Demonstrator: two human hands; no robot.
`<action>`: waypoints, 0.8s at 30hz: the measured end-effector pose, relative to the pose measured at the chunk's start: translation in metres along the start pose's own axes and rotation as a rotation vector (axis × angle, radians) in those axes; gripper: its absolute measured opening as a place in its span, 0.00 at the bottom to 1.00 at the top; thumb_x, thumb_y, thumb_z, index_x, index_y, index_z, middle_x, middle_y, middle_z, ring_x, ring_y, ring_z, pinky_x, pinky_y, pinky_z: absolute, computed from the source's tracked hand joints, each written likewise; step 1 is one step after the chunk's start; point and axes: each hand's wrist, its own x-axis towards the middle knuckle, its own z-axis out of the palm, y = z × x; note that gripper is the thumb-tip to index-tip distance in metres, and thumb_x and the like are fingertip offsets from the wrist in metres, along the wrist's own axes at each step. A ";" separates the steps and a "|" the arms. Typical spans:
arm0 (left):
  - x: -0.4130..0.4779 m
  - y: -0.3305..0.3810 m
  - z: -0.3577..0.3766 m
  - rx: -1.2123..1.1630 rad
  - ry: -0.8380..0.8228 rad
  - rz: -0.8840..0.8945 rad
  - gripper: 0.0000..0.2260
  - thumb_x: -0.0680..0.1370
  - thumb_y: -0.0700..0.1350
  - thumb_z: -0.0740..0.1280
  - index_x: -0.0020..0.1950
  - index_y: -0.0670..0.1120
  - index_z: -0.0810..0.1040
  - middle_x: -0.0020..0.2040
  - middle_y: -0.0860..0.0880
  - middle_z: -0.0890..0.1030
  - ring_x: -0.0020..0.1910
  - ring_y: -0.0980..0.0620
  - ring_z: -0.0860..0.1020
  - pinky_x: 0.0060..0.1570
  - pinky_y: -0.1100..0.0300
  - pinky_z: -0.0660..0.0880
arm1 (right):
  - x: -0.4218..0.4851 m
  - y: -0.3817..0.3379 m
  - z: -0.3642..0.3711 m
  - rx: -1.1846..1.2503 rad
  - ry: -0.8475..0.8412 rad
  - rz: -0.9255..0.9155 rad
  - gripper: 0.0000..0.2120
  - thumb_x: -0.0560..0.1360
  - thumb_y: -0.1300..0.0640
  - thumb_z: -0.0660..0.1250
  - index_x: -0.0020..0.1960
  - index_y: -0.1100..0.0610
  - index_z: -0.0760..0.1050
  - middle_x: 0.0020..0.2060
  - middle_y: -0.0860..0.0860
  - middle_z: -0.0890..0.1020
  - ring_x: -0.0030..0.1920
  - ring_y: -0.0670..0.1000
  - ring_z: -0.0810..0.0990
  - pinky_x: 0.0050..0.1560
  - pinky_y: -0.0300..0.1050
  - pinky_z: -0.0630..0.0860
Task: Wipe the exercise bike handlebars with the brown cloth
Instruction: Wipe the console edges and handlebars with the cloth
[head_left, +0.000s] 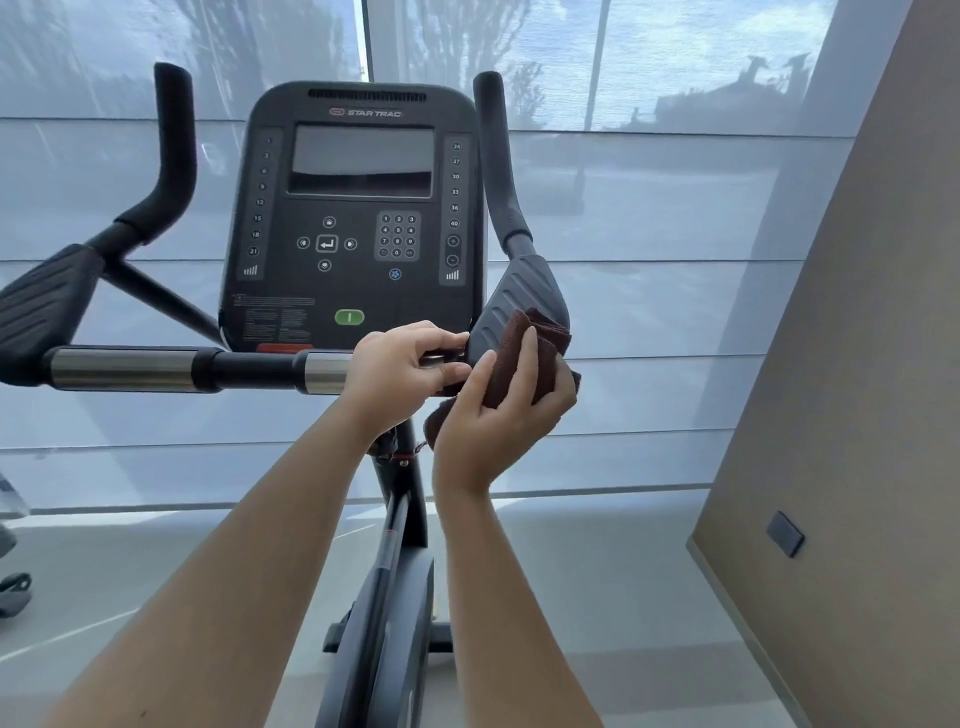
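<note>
Now | left hand (402, 366) grip curled round handlebars (249, 369) | right hand (498, 415) grip clutching brown cloth (519, 353) against pad (524, 291)

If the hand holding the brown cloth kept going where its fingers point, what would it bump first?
Most likely the grey ribbed pad on the handlebars. The right hand points up toward it, and the brown cloth it holds seems to touch the pad's lower edge.

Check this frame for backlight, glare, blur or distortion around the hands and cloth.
Head view: bright window backlights the dark console and handlebars; faint reflection on the screen; left hand, right hand, brown cloth sharp; wide-angle lens makes the wall lean.
</note>
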 end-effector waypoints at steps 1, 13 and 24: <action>0.000 0.000 0.000 -0.012 -0.002 -0.008 0.13 0.70 0.41 0.73 0.54 0.44 0.81 0.40 0.53 0.80 0.39 0.57 0.77 0.43 0.72 0.69 | 0.003 0.003 -0.008 0.015 -0.047 -0.028 0.16 0.72 0.65 0.68 0.59 0.63 0.76 0.54 0.63 0.74 0.58 0.60 0.73 0.60 0.47 0.70; -0.004 0.011 0.000 0.093 0.033 -0.032 0.12 0.69 0.42 0.73 0.52 0.47 0.82 0.42 0.53 0.83 0.43 0.52 0.80 0.50 0.49 0.74 | 0.141 0.031 -0.012 -0.017 -0.627 -0.053 0.13 0.75 0.60 0.65 0.60 0.57 0.76 0.54 0.55 0.74 0.51 0.42 0.72 0.55 0.22 0.64; 0.042 0.019 0.009 0.150 -0.061 -0.189 0.05 0.71 0.49 0.70 0.44 0.49 0.80 0.43 0.52 0.82 0.45 0.56 0.80 0.50 0.53 0.76 | 0.158 0.058 -0.018 0.023 -0.847 -0.143 0.15 0.70 0.59 0.68 0.56 0.49 0.78 0.50 0.47 0.74 0.49 0.34 0.73 0.52 0.22 0.66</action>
